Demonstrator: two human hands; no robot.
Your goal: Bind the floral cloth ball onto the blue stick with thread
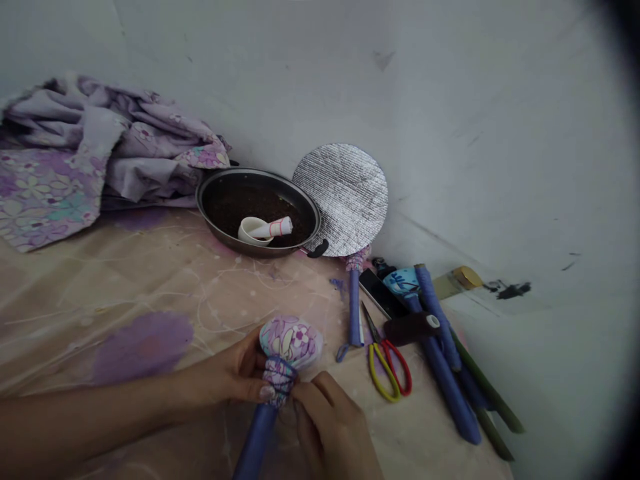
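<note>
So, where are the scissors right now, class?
The scissors lie right of centre in the head view, beside the dark thread spool and the blue handle of the silver disc.

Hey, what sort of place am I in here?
Perhaps a craft corner in a home: a flowered cloth is spread out, and scissors lie beside a spool of dark thread.
</note>
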